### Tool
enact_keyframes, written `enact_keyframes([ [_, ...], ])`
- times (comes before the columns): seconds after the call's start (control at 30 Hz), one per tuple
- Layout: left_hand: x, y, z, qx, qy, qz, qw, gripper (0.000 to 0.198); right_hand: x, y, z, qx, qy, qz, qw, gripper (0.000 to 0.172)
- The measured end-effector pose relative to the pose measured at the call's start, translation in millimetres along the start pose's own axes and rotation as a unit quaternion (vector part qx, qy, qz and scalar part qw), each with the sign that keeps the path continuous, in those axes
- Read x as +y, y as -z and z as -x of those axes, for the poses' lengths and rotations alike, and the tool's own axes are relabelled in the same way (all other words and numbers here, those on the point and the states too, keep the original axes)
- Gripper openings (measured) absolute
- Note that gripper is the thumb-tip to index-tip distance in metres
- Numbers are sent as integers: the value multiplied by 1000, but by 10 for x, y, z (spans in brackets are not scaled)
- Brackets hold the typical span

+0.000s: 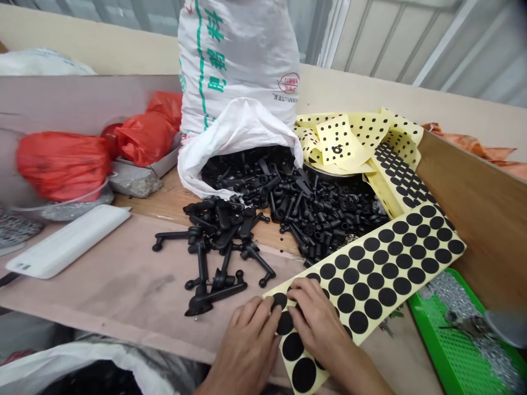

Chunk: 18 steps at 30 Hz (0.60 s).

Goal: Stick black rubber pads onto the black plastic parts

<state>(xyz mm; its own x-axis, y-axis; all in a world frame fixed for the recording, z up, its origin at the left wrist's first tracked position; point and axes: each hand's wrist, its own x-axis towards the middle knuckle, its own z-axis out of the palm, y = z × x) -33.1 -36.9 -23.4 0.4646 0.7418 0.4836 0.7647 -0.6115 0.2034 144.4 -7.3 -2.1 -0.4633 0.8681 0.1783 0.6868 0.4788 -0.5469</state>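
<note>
A yellow sheet of round black adhesive pads (376,281) slants across the front right of the table. My left hand (249,340) is at the sheet's lower left edge, its fingers closed and bent over that edge beside one pad. Close to it, my right hand (319,318) lies over the sheet with fingers curled and tips pressed together at the pads. What the fingertips pinch is partly hidden beneath them. Left of the sheet, several black plastic arms with ball ends (222,241) lie in a loose pile.
A white woven sack (242,66) spills black plastic parts (325,214) onto the table. Yellow used sheets (358,137) lie behind. A green tray (457,351) with small metal pieces stands right. Red bags (63,164) and a long white object (68,241) are left.
</note>
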Motion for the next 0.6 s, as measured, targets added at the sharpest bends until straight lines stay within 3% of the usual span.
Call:
enact_keyframes([
  [0.23,35,-26,-15,14,13,-20,1000,30,-69,-95,-25,45,-5,0,999,24],
  [0.43,49,9,-41,-4,23,-25,999,33,-64,-42,-28,37,-14,-34,999,21],
  [0.6,46,9,-41,-1,24,-30,999,32,-67,-81,-87,48,-22,59,997,19],
])
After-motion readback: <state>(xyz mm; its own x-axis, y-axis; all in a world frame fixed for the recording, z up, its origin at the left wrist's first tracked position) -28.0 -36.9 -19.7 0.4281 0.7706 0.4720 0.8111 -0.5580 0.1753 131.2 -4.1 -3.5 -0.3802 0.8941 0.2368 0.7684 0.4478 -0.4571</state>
